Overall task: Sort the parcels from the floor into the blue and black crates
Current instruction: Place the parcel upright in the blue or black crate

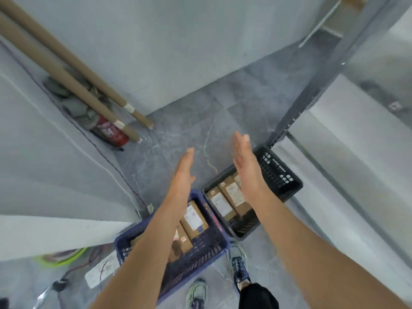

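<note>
A blue crate (200, 248) stands on the grey floor below me, with brown cardboard parcels (193, 217) bearing white labels inside it. To its right stands a black crate (281, 175), which also holds labelled brown parcels (225, 201). My left hand (182, 177) is stretched forward above the blue crate, fingers straight, holding nothing. My right hand (245, 161) reaches out above the black crate, palm turned inward, fingers straight and empty. My forearms hide part of each crate's contents.
Two long cardboard tubes (73, 74) lean in the left corner over a red fire extinguisher (111, 132) and grey rags. A grey metal frame (312, 94) rises at the right. A thin red wire (124, 179) runs down the left wall. My shoes (238, 262) stand by the crates.
</note>
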The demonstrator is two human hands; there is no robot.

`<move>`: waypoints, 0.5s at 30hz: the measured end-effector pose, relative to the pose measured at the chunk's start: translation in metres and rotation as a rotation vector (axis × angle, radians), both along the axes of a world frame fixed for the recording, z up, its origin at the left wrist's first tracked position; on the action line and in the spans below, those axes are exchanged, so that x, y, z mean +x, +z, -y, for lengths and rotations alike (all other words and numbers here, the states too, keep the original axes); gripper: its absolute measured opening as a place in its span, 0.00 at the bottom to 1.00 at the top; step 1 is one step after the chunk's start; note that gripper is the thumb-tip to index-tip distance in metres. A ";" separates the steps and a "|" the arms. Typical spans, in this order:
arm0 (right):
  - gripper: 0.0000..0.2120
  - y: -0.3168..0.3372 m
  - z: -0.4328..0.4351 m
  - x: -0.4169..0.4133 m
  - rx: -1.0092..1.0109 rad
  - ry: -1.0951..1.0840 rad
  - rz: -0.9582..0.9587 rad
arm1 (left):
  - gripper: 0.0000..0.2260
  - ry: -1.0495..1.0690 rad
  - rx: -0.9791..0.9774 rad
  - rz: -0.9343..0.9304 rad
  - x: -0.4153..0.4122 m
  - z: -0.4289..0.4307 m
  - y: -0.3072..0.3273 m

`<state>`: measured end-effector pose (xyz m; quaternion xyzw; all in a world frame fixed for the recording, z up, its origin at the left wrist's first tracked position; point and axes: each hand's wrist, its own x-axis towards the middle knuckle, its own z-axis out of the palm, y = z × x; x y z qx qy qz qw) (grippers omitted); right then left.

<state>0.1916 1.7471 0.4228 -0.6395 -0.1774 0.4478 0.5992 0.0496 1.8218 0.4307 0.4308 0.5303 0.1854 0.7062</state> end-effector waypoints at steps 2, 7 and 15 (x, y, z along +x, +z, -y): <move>0.40 0.041 0.021 -0.003 0.036 -0.053 0.029 | 0.29 -0.053 0.057 0.044 0.003 0.007 0.037; 0.37 0.131 0.088 -0.016 0.104 -0.219 0.094 | 0.26 -0.268 0.201 0.145 0.017 0.040 0.119; 0.41 0.218 0.220 -0.024 0.085 -0.563 0.286 | 0.24 -0.684 0.267 0.306 0.060 0.152 0.196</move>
